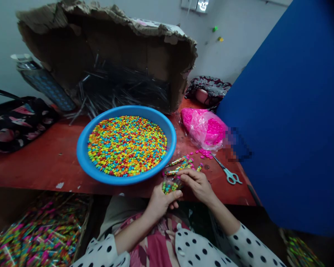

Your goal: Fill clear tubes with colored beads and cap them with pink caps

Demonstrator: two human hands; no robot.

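Observation:
My left hand (160, 200) is closed around a bundle of clear thin tubes filled with coloured beads (170, 184), held at the near edge of the red table (44, 159). My right hand (197, 183) pinches the top of the same bundle with its fingertips. A few more filled tubes (180, 163) lie on the table just beyond my hands. Left of them stands a blue basin (85, 155) heaped with small multicoloured beads (127, 144).
A torn cardboard box (108, 40) holding dark empty tubes (122, 89) lies behind the basin. A pink bag of beads (204, 128) and scissors (228, 173) lie at the right. A blue panel (289, 122) stands at the right. A box of filled tubes (39, 233) sits below left.

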